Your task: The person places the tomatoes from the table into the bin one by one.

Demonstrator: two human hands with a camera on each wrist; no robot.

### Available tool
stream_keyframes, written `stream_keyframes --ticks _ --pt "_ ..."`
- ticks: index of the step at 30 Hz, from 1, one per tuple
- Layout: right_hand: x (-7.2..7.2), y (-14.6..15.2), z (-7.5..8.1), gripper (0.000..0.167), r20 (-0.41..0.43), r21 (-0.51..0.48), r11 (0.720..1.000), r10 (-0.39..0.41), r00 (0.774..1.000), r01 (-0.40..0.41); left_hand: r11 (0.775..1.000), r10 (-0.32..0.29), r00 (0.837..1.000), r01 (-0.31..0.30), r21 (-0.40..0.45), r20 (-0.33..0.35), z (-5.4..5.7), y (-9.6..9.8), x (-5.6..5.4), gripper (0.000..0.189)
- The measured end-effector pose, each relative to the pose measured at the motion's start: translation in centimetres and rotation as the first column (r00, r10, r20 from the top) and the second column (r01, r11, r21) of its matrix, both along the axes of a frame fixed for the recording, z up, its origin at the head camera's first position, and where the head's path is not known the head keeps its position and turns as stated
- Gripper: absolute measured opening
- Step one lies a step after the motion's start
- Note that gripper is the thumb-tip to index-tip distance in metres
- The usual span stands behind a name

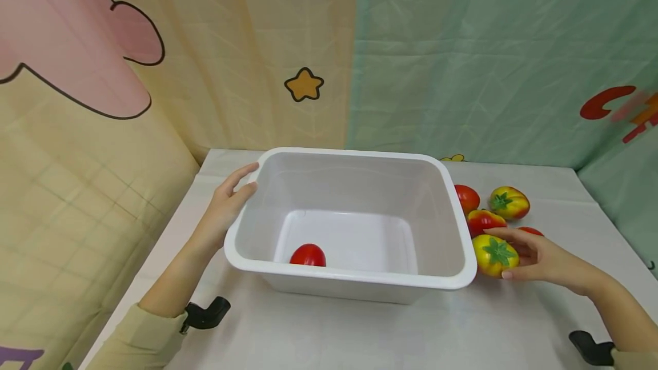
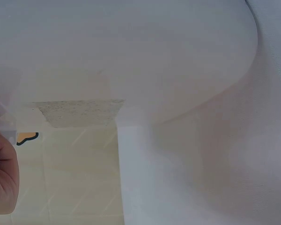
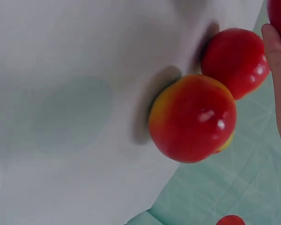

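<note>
A white plastic basin (image 1: pixel 349 268) stands on the table, with one red tomato (image 1: pixel 308 255) inside near its front wall. My left hand (image 1: pixel 226 201) grips the basin's left rim, fingers and thumb at the edge. Just beyond the right rim, my right hand (image 1: pixel 534 254) holds a yellow tomato (image 1: pixel 494 254) with a green star-shaped calyx, thumb at the front and fingers behind. Part of that hand hides another red tomato (image 1: pixel 530 231). In the right wrist view, fingertips (image 3: pixel 273 42) lie against a dark red surface at the upper right corner.
Behind the right hand lie a red tomato (image 1: pixel 466 198), a red-yellow one (image 1: pixel 485 221) and a yellow-red one (image 1: pixel 509 203), right of the basin. A white cloth covers the table (image 1: pixel 334 330). Printed curtains (image 1: pixel 462 61) hang behind and at both sides.
</note>
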State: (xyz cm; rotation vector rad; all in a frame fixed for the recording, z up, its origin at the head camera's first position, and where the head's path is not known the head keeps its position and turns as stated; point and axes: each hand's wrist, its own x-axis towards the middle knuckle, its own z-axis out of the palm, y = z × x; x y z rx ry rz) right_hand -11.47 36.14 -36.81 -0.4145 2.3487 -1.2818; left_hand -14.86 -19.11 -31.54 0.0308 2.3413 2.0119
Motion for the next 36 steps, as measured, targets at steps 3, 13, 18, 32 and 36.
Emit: stream_keyframes --ticks 3,13,18,32,36 --pt "-0.5 0.0 1.1 0.064 0.002 0.032 0.999 -0.008 1.000 0.008 1.000 -0.002 1.000 0.002 0.006 -0.002 0.0 0.0 0.0 0.048" --pt "-2.1 0.2 4.0 0.061 -0.100 0.125 0.992 -0.008 0.995 0.020 1.000 -0.001 1.000 0.001 -0.002 -0.001 -0.2 -0.2 -0.1 0.048" --pt "-3.0 0.0 5.6 0.061 -0.121 0.072 0.997 0.040 0.992 -0.032 1.000 -0.003 1.000 0.003 -0.006 -0.004 -0.3 -0.3 -0.1 0.048" --pt "-5.5 -1.3 9.1 0.063 -0.146 0.084 0.996 0.056 0.988 -0.044 1.000 0.000 1.000 0.000 0.000 0.004 -0.1 -0.1 0.0 0.048" --pt "-6.1 -2.5 10.1 0.062 -0.112 0.048 0.996 0.082 0.990 -0.077 1.000 -0.004 1.000 0.004 0.004 0.007 -0.2 -0.1 0.0 0.049"
